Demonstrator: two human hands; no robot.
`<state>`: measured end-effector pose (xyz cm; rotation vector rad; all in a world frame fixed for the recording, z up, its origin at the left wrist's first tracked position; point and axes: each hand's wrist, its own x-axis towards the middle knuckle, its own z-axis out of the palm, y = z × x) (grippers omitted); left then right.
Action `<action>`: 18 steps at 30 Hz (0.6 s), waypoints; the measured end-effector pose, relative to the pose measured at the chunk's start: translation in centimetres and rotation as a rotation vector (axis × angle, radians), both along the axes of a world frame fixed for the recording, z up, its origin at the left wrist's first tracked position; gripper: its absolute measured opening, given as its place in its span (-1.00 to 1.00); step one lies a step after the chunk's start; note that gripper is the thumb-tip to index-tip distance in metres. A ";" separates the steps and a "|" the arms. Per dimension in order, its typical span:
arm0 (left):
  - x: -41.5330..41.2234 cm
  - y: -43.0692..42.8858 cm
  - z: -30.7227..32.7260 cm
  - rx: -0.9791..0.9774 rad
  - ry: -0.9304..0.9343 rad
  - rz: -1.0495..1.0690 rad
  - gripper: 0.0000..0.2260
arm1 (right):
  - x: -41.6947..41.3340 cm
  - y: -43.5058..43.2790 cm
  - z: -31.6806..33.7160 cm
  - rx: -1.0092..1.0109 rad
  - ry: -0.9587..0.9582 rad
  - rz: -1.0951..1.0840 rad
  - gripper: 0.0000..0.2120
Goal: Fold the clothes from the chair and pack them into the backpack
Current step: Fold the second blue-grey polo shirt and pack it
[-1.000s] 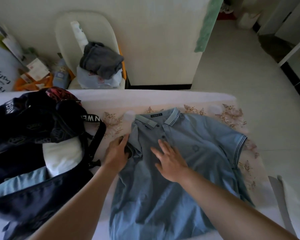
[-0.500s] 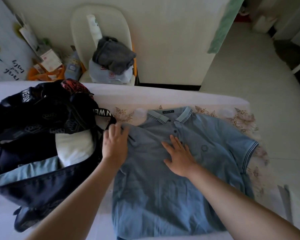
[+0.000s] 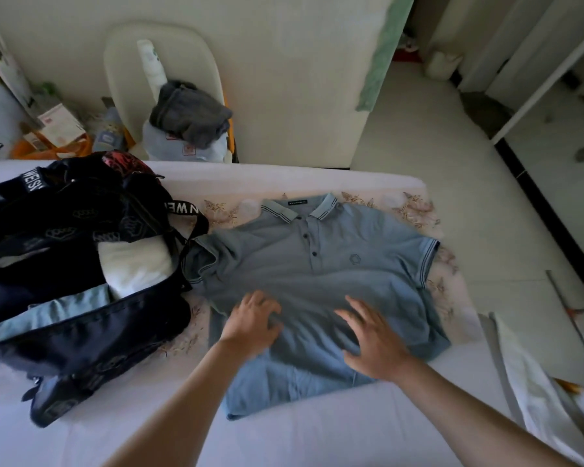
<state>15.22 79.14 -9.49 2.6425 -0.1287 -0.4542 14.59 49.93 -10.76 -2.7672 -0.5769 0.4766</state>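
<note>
A blue-grey polo shirt (image 3: 317, 264) lies spread face up on the bed, collar away from me, its left sleeve crumpled against the backpack. My left hand (image 3: 253, 323) rests on the shirt's lower middle with bent fingers. My right hand (image 3: 373, 335) lies flat beside it, fingers spread on the cloth. The dark backpack (image 3: 81, 318) sits open at the left, with white and light blue folded clothes inside. Behind the bed a white chair (image 3: 169, 65) holds a grey garment (image 3: 189, 114) on top of a pale one.
The bed (image 3: 317, 429) has a white cover with a floral cloth under the shirt. Boxes and an orange bag (image 3: 51, 143) stand left of the chair. Tiled floor (image 3: 435, 146) opens to the right. A white cloth (image 3: 533, 392) hangs at the bed's right edge.
Both hands have slid down from the shirt's chest and left shoulder to its lower middle. The shirt front now lies smoother and flatter.
</note>
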 end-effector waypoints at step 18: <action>3.0 -0.2 3.5 -0.043 0.343 -0.119 -0.89 | 3.1 -1.5 3.6 -0.015 -0.294 -0.154 -0.87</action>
